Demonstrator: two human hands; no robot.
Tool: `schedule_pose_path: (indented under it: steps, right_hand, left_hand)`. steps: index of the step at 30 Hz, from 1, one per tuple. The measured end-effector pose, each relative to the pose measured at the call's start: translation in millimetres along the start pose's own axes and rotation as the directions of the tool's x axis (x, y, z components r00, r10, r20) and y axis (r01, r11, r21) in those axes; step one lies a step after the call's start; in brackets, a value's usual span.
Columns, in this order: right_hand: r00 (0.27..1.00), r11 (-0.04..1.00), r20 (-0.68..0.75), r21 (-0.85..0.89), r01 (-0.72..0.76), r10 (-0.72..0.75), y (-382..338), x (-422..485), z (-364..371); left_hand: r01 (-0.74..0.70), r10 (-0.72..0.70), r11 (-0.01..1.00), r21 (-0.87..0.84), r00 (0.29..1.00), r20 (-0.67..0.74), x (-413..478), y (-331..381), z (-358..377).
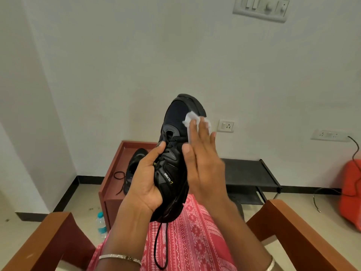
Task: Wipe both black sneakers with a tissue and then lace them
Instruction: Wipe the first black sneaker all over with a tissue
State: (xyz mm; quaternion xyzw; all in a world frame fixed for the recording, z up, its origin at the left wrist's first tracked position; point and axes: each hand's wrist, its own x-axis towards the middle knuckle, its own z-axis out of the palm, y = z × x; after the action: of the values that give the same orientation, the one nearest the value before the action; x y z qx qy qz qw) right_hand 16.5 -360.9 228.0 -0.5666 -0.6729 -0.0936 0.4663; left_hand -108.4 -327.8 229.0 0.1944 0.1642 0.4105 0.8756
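White wall behind; left hand (145, 184) grips sneaker (175, 122), flat right hand (203, 161) presses tissue (190, 117) on toe; second sneaker (136, 159), nine o'clock, unlaced.

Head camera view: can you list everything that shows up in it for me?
held sneaker: one, black, raised mid-frame
second sneaker: one, black, on the side table
tissue: one, white, against the held sneaker's toe
loose lace: one, black, on the side table
side table: one, red-brown, by the wall
water bottle: one, clear with teal cap, floor beside the table
low rack: one, black, by the wall
chair arms: two, brown, bottom corners
switch panels: three, white, on the wall
orange object: one, orange, right edge
patterned cloth: one, pink, over the lap
left hand: grips the held sneaker
right hand: flat, presses the tissue
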Motion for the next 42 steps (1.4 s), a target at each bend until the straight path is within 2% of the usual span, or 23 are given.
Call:
schedule_pose_path:
  steps: [4,11,20,24,29,37,42]
  right_hand:
    - [1.0,0.999,0.002,0.025,0.026,-0.026,-2.6,19.5,-10.7]
    - [0.997,0.997,0.013,0.032,0.074,-0.074,1.9,-51.1,16.0]
    - [0.998,0.995,-0.051,0.092,-0.034,0.039,-1.5,10.3,-4.6]
    - [0.999,0.999,-0.042,0.053,0.003,0.0,0.5,-11.0,4.1]
    - [0.999,0.995,0.0,0.09,-0.037,0.038,1.2,-51.7,14.4]
    - [0.995,0.989,-0.072,0.135,-0.059,0.069,1.2,20.3,-8.7]
    - [0.998,1.0,-0.061,0.011,0.01,-0.009,-2.2,6.9,-1.6]
  left_hand:
    - [-0.017,0.017,1.0,-0.004,0.999,0.027,0.2,-2.3,0.9]
    - [-0.029,0.028,0.999,-0.038,0.999,-0.015,-1.2,5.4,-3.0]
    - [-0.023,0.024,0.999,-0.022,0.999,0.031,-2.4,1.5,0.8]
    - [-0.017,0.018,0.999,-0.037,1.0,0.01,-3.4,3.1,-0.8]
    - [-0.018,0.018,1.0,-0.022,1.0,-0.017,-1.5,3.3,-2.8]
    - [-0.011,0.011,0.999,0.041,1.0,0.01,-1.2,-4.0,2.9]
    - [-0.02,0.02,0.999,0.038,1.0,0.005,-2.2,-0.6,1.5]
